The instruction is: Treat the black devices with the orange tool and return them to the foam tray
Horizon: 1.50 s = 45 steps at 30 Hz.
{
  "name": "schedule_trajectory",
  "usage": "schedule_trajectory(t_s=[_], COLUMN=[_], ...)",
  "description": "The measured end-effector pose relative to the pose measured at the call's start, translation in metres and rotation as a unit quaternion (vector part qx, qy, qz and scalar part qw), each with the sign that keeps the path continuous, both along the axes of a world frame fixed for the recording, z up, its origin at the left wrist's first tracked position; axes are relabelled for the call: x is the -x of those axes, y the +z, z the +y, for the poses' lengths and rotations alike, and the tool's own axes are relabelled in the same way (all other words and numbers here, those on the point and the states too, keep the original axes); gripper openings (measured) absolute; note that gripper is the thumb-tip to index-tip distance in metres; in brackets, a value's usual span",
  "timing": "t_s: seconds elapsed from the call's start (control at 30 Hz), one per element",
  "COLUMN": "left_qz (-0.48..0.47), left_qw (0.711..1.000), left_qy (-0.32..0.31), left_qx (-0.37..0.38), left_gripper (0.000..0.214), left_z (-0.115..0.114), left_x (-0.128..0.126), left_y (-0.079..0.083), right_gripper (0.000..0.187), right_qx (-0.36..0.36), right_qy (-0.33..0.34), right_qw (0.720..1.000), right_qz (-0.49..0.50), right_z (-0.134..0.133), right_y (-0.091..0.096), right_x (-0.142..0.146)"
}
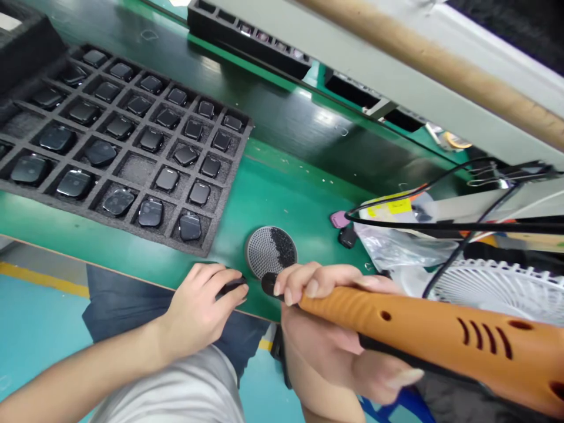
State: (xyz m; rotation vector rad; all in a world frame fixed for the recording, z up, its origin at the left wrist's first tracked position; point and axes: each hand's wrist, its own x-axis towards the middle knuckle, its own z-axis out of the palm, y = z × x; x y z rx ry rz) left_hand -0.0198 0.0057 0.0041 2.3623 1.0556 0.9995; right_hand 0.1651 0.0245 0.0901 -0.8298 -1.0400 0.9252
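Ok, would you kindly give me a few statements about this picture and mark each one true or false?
1. The right hand grips an orange handheld power tool. True.
2. The left hand holds nothing. False: it holds a small black object.
3. The square black devices sit in a blue plastic tray. False: they sit in pockets of a dark foam tray.
4. A round perforated disc with black bits on it lies on the green bench. True.
5. A fan stands left of the tray. False: the white fan is far right, beyond the right hand.
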Motion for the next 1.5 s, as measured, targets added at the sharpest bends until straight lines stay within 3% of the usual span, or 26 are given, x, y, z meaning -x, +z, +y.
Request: schedule_trajectory(t_s=[0.23,1.17,1.5], left_qz=[-0.018,-0.032,-0.039], left_qw=[1.0,0.999,0.999], left_qy=[0.006,0.011,0.014], left_qx=[0.0,0.003,0.005], left_gripper=[0.021,0.019,0.022], left_z=[0.0,0.001,0.001], left_x=[0.0,-0.003,-0.005], left_y=[-0.003,-0.002,-0.001], right_gripper=[0.054,0.049,0.06], right_qx=[0.056,0.039,0.034], right_qy=[-0.004,0.014,0.018], right_qw=[0.998,0.998,0.998], right_qz=[-0.003,-0.039,-0.043], right_z=[-0.007,-0.011,-0.008], right_y=[-0.003,-0.003,-0.004], right_x=[0.013,0.01,0.009])
